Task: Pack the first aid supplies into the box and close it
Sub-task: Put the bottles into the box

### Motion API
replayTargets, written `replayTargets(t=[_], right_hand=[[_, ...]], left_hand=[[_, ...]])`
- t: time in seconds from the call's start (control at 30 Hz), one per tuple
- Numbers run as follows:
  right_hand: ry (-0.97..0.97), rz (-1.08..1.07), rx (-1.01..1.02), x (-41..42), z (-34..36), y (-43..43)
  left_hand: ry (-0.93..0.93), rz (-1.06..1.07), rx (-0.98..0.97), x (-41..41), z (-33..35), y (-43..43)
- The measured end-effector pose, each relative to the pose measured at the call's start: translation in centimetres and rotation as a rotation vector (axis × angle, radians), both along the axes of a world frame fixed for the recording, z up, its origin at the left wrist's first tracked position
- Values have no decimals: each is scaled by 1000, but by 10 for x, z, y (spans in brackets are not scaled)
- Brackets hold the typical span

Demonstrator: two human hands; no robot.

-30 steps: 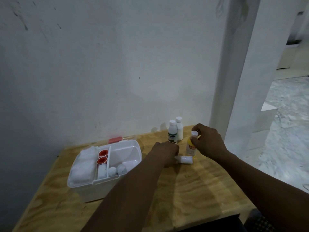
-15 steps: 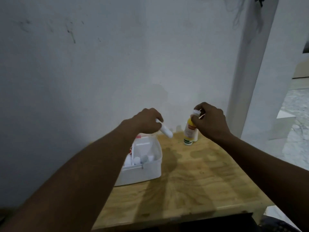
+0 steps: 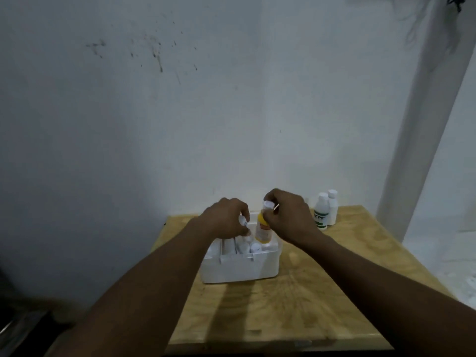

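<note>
Left hand [image 3: 226, 219] grip clenched on small white tube [image 3: 243, 222] over open white box [image 3: 239, 266] mid-table [image 3: 322, 292]. Right hand [image 3: 289, 219] grasped yellow bottle [image 3: 262, 229] above box.

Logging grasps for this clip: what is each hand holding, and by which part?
Right hand grips the yellow bottle by its white cap end, over the box. Left hand holds a small white item; the held part is hidden.

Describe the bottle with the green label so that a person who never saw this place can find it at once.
Look at the wooden table, at its far right corner near the wall. Two white bottles stand there, apart from the white box. The green-label bottle is the nearer one; the plain white bottle behind it shows no green.
</note>
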State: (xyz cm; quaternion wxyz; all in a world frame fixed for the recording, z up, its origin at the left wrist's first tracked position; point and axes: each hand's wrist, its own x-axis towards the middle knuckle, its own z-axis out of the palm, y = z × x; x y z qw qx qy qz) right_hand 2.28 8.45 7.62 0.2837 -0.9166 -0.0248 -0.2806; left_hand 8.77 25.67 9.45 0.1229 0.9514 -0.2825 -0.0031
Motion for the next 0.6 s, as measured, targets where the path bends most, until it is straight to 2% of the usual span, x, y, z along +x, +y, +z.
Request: replayTargets(t=[0.4,0.6], right_hand=[[206,81,-110,6,-23,11],[247,118,-43,5,-25,9]], left_hand=[[122,-73,55,-1,-10,2],[164,-55,-22,-1,-7,4]])
